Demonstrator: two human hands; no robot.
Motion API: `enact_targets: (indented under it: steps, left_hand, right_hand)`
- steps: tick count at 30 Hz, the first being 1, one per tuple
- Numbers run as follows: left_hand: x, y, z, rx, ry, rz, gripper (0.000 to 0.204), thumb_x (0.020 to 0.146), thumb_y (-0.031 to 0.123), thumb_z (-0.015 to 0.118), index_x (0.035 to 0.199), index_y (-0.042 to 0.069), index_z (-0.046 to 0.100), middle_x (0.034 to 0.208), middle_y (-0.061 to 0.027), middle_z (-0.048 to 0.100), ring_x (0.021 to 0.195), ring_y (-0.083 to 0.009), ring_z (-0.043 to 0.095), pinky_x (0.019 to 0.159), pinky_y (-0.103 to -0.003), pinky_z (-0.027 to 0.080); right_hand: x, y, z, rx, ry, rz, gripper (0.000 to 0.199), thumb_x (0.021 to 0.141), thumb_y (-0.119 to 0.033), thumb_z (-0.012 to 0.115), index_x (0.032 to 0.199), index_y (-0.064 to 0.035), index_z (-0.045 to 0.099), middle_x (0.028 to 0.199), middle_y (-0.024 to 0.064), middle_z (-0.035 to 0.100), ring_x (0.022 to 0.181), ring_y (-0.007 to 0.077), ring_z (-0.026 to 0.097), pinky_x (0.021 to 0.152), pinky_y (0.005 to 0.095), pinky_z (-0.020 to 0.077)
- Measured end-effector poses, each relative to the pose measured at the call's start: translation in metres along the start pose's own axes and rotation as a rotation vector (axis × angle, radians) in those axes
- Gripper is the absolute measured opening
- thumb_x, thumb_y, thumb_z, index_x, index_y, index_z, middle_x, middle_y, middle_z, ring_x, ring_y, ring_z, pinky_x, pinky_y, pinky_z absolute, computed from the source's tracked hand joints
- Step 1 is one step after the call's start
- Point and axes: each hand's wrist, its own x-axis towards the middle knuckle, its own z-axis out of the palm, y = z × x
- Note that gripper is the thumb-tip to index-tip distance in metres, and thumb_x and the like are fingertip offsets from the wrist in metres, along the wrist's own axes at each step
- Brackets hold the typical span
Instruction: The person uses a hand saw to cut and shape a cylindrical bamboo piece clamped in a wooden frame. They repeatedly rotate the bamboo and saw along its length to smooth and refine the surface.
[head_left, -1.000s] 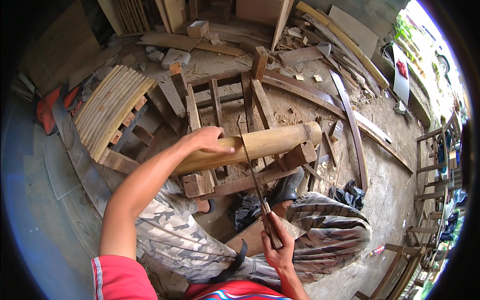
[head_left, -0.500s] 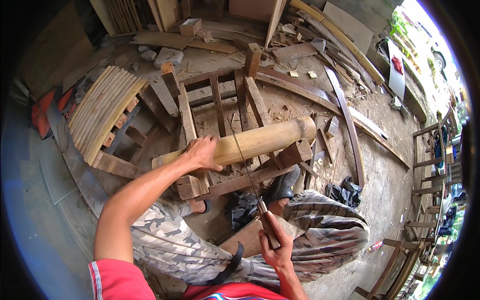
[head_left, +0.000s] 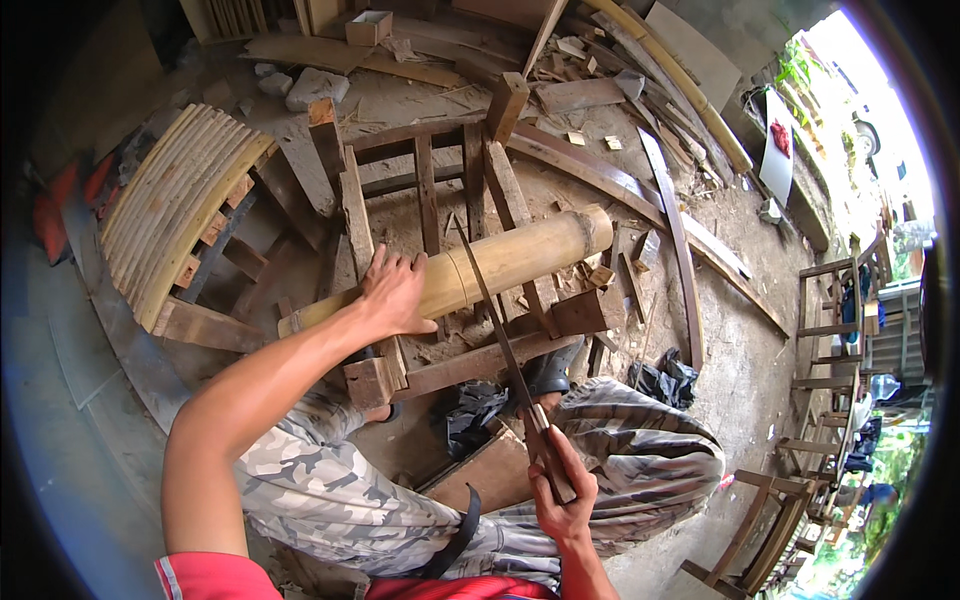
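Observation:
A thick bamboo pole (head_left: 530,249) lies slantwise across a low wooden frame (head_left: 470,368). My left hand (head_left: 393,292) grips its left part from above, thumb toward me and fingers on the far side. In my right hand (head_left: 566,490) is the wooden handle of a hand saw (head_left: 507,350) with a long, narrow, dark blade. The blade crosses over the pole, its tip beyond the far side; whether it touches the bamboo I cannot tell. A thin dark line runs across the bamboo just left of the blade. The saw's teeth are too small to make out.
On the left stands a slatted bamboo seat (head_left: 190,205). Long planks (head_left: 680,255) lie to the right, with scraps and a yellow bamboo pole behind. Black plastic bags (head_left: 664,380) lie near my feet. A wooden ladder-like frame (head_left: 828,330) stands at the far right.
The saw's blade has turned to show more of its flat side, and a thin line on the bamboo shows to its left. My left hand stays on the pole. The whole view has shifted slightly.

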Motion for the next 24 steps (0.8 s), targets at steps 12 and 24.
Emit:
enact_targets:
  steps: [12,24]
  left_hand:
    - [0.003,0.0,0.005,-0.139,-0.051,0.056,0.115,0.057,0.048,0.09,0.137,-0.016,0.039,0.122,-0.0374,0.056,0.112,-0.0484,0.061,0.1,-0.049,0.053]
    - [0.008,-0.008,0.008,-0.127,-0.133,0.097,0.106,0.073,0.072,0.072,0.131,-0.015,0.048,0.124,-0.0338,0.058,0.112,-0.0411,0.06,0.1,-0.05,0.052]
  right_hand:
    - [0.005,-0.008,0.014,-0.034,-0.015,-0.007,0.057,0.086,0.002,0.066,0.141,-0.0016,0.056,0.124,0.0197,0.071,0.112,0.0212,0.07,0.095,0.0302,0.0513]
    - [-0.01,-0.007,0.005,0.012,-0.065,0.003,0.059,0.085,0.003,0.068,0.142,-0.0014,0.055,0.123,0.0221,0.07,0.111,0.0286,0.071,0.091,0.0312,0.0545]
